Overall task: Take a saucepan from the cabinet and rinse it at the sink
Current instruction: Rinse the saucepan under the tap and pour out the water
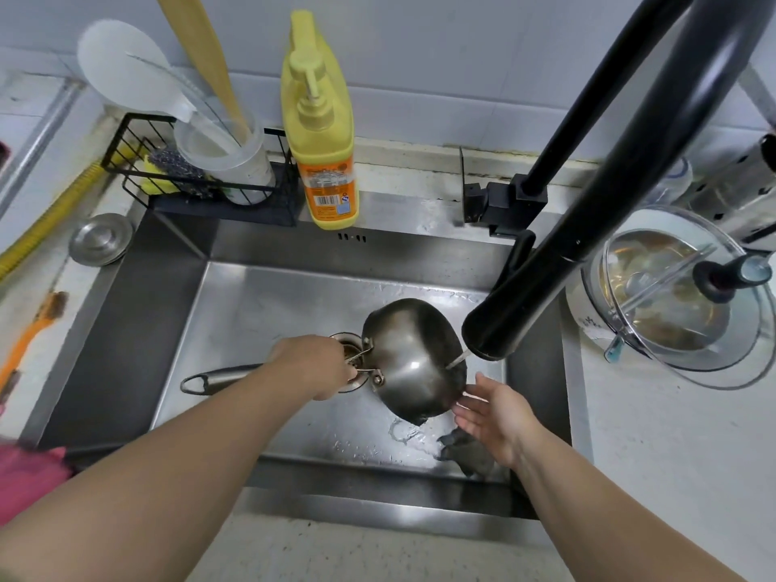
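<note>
A: Hidden bits first. The pan is tipped on its side over the sink, its outside toward the camera, so the inside can't be seen. Its handle runs left, partly covered by the left hand

B: Hands?

A: Left hand curled round the handle where it meets the bowl. Right hand flat, fingers straight, tips at the pan's lower right rim; touching or just off it, can't tell. The drain is mostly covered by the left hand and pan

B: Water?

A: Thin stream from the black tap hits the pan's right side; splash on the sink floor below. A dark rag lies under the right wrist, partly hidden

B: Any writing?

A: Yellow soap bottle on the back ledge has an orange label with a barcode; text too small to read. Nothing else legible

B: Edges, room?

A: Pan sits right of centre, close under the tap head. The sink floor to the left is bare steel. Black rack with a cup of utensils and a scrubber stands at the back-left corner. Steel lid and orange brush on the left desk; a glass-lidded bowl on the right, close to the tap. Something pink is cut off at the left edge
</note>
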